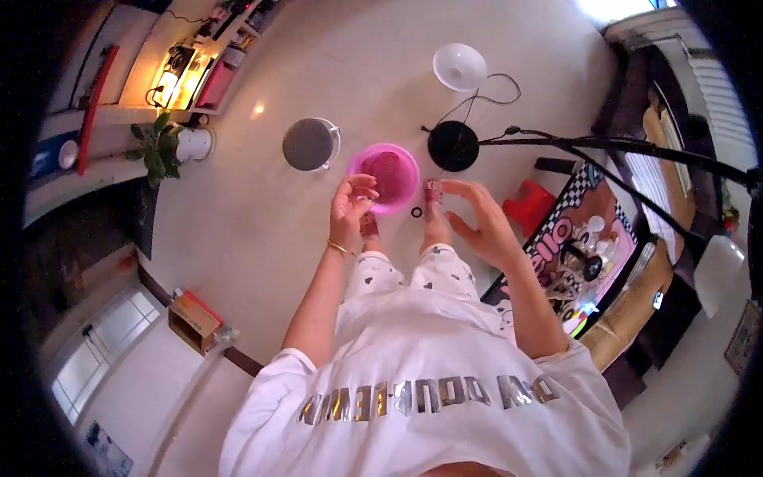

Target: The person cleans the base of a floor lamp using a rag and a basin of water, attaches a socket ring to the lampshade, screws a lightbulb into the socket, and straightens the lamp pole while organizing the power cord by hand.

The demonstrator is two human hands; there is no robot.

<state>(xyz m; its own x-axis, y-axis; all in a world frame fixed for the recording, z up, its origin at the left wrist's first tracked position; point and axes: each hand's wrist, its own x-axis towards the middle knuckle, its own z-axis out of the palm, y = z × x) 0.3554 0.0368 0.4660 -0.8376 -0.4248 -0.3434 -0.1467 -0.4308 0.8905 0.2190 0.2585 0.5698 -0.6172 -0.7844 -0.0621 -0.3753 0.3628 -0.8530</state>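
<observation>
My left hand point(351, 208), with a gold bangle at the wrist, is raised over the near left rim of a pink basin point(412, 163). Its fingers are loosely curled, the thumb a little apart, and I see nothing held. Palm inward, my right hand point(482, 224) hovers right of the basin, fingers stretched and thumb spread, touching nothing. The basin stands on the floor in front of my feet; something reddish pink shows inside, but I cannot tell what. A small black ring point(416, 212) lies on the floor between my feet.
A grey-topped round stool point(308, 145) stands left of the basin. Beyond it on the right are a black round base point(453, 146) with a cable and a white bowl point(459, 67). A red stool point(530, 207) and a cluttered table point(548, 238) stand at right; a black pole crosses there.
</observation>
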